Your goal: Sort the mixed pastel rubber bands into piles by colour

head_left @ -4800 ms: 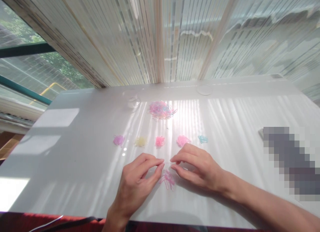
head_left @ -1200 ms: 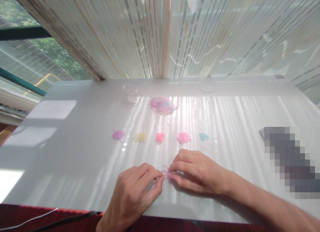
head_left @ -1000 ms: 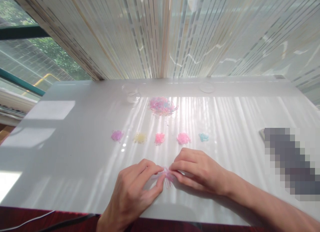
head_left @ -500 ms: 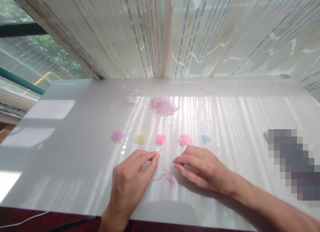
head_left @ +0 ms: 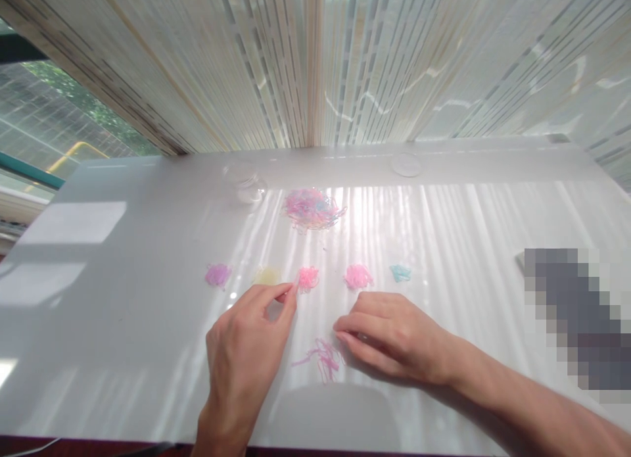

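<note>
My left hand (head_left: 249, 338) is pinched at its fingertips on a thin pink rubber band, now barely visible, at the left edge of the small coral-pink pile of bands (head_left: 309, 279). It partly covers the yellow pile (head_left: 267, 275). My right hand (head_left: 394, 335) rests with curled fingers and thumb tip close together, below the light-pink pile (head_left: 358, 277); anything between those fingertips is too small to make out. Between my hands lie loose purple-pink bands (head_left: 326, 358). A purple pile (head_left: 217, 275) and a blue-green pile (head_left: 400, 273) sit at the row's two ends.
Behind the row, a larger mixed heap of bands (head_left: 313, 208) lies on the white table (head_left: 148, 325). A clear jar (head_left: 250, 189) is to its left, and a clear round lid (head_left: 406, 164) is farther right. A blurred-out object (head_left: 582, 319) lies at the right.
My left hand has moved forward with the pink band, from above the loose bands to the coral-pink pile. My right hand has stayed nearly in place; the view has shifted slightly.
</note>
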Demonstrator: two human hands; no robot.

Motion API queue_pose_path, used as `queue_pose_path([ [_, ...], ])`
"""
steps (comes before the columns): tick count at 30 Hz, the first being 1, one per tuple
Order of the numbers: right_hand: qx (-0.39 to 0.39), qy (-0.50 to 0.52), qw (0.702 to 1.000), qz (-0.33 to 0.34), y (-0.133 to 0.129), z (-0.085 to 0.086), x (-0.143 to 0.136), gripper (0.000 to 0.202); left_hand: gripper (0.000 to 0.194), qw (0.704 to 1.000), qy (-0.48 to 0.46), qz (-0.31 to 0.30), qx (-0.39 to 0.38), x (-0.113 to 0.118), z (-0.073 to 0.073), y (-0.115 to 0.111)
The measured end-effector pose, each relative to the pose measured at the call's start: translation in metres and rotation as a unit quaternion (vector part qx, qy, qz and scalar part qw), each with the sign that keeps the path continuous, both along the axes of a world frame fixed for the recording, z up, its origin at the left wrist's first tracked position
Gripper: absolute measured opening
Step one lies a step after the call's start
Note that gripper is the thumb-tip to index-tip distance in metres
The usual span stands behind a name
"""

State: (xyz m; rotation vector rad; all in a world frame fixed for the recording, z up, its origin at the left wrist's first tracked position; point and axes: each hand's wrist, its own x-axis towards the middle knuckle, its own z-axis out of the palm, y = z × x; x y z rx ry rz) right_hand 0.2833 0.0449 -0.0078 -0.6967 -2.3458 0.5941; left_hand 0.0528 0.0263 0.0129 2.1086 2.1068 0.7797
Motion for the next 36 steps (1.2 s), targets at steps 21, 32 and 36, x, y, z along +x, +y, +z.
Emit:
queue_pose_path([
  [21,-0.007,-0.012,1.0,0.0,0.0,0.001,0.0,0.027,0.028,0.999,0.024,-0.017,-0.038,0.005,-0.007,0.003],
  [32,0.006,-0.015,1.0,-0.005,0.001,0.002,0.0,0.03,0.026,0.998,0.02,-0.047,-0.042,0.015,-0.009,0.006],
  [36,0.014,-0.022,1.0,-0.007,0.002,0.001,0.001,0.029,0.027,0.998,0.012,-0.054,-0.036,0.015,-0.008,0.007],
])
